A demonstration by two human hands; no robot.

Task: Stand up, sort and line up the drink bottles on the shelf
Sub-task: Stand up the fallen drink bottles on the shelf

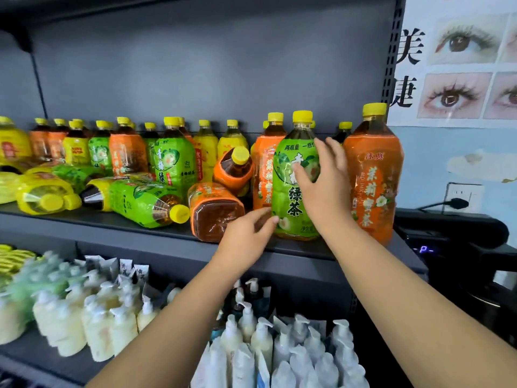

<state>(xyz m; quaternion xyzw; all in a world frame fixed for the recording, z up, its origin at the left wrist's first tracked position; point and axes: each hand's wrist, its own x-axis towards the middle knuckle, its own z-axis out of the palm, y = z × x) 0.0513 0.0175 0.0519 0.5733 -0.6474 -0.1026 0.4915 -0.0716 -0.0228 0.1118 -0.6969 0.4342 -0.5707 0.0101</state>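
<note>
Hands of ours frame an upright green-labelled plastic tea bottle with a yellow cap (296, 175) near the right end of the dark grey metal shelf (117, 219). Our right hand (326, 182) curls round its right side, while our left hand (246, 236) touches its base with relaxed fingers. It stands between two upright orange-labelled bottles (373, 175). Left of them, a fallen orange-labelled bottle (214, 210) and a fallen green-labelled bottle (142, 201) lie on their sides.
</note>
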